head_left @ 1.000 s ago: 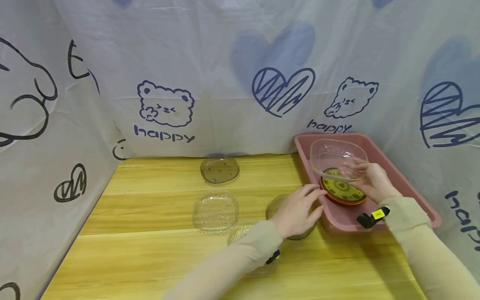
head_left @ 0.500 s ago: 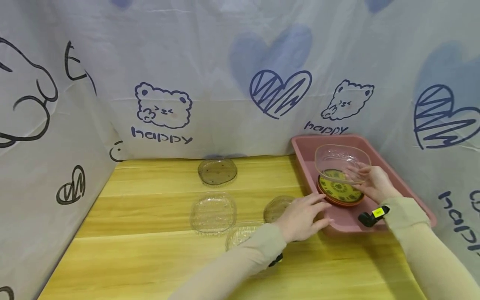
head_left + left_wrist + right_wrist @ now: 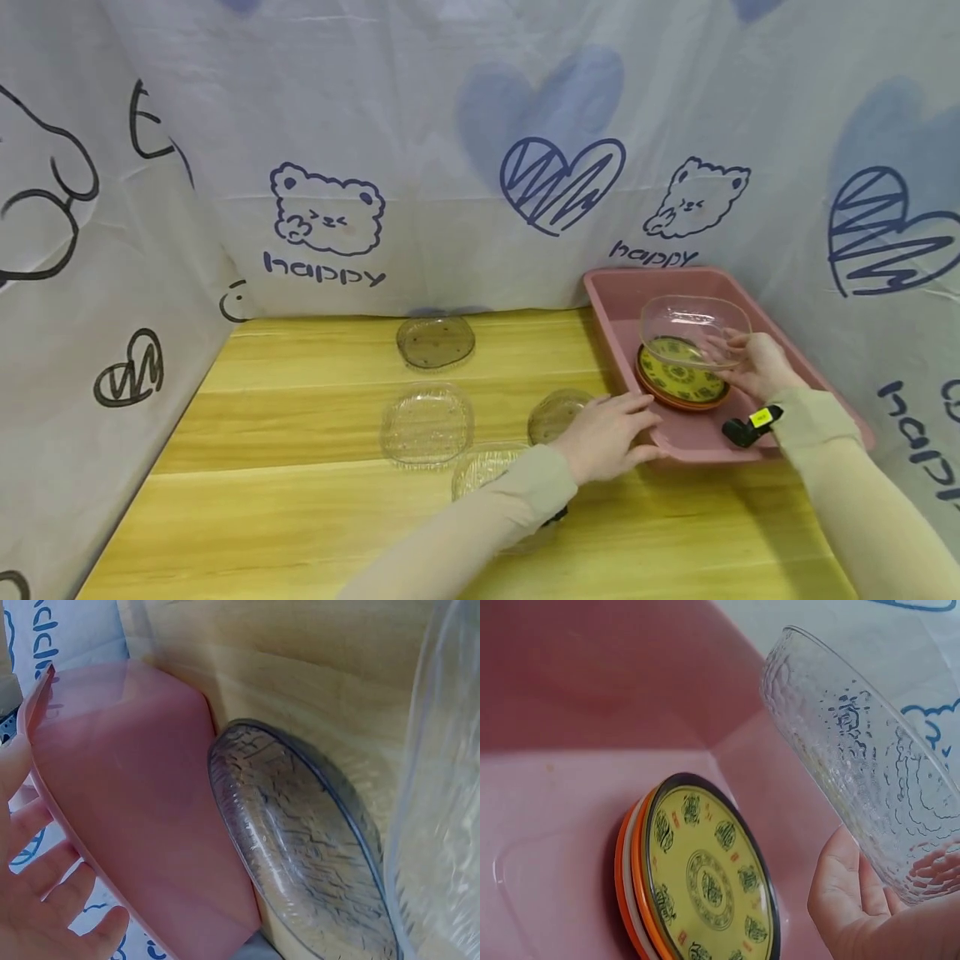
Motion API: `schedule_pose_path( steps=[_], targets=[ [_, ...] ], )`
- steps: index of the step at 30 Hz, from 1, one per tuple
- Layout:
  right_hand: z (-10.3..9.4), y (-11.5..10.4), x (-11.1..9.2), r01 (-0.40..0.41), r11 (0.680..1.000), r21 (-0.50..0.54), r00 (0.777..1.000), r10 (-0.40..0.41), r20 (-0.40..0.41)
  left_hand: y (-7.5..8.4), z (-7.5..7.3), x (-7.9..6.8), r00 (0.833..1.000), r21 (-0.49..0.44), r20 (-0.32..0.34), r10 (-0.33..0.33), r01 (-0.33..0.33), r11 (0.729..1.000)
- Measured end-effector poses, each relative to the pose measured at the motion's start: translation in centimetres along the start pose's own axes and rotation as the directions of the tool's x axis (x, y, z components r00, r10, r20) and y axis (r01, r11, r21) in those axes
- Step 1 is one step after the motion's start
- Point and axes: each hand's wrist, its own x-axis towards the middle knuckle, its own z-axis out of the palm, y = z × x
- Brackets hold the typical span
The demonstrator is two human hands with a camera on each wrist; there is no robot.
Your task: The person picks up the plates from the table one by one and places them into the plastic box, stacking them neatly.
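My right hand (image 3: pixel 757 367) grips a clear textured bowl (image 3: pixel 855 750) by its near right side, holding it tilted above the pink basin (image 3: pixel 806 367). Below the bowl, inside the basin, lies a small stack of round plates (image 3: pixel 712 877), the top one yellow with dark patterns and the others orange and white at the edge. My left hand (image 3: pixel 607 437) is at the basin's near left rim, its fingers (image 3: pixel 64 859) loosely spread along it. Close under that hand, a smoky grey textured bowl (image 3: pixel 292 825) leans against the table beside the basin wall, partly hidden in the head view.
On the wooden table (image 3: pixel 262 517) sit another grey bowl (image 3: pixel 435 342) at the back, a clear bowl (image 3: pixel 427 425) in the middle, and one more clear bowl (image 3: pixel 480 475) partly under my left forearm. A printed cloth (image 3: pixel 435 125) hangs behind the table.
My right hand has moved slightly right and down with the clear bowl, over the basin. My left hand has shifted a little right and down along the rim.
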Motion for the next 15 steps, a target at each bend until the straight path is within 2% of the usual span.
schedule_pose_path(
  steps=[5, 13, 15],
  targets=[
    [-0.8, -0.1, 0.4, -0.025, 0.999, 0.026, 0.999, 0.024, 0.021, 0.0, -0.2, 0.2, 1.0, 0.021, -0.018, 0.014, -0.014, 1.0],
    [-1.3, 0.2, 1.1, -0.043, 0.992, -0.117, 0.999, 0.041, -0.02, 0.1, -0.3, 0.2, 1.0, 0.037, -0.018, 0.015, -0.014, 0.999],
    [-1.5, 0.2, 1.3, -0.051, 0.991, -0.124, 0.999, 0.049, -0.017, 0.1, -0.3, 0.2, 1.0, 0.037, -0.011, 0.008, -0.008, 0.999]
  ],
)
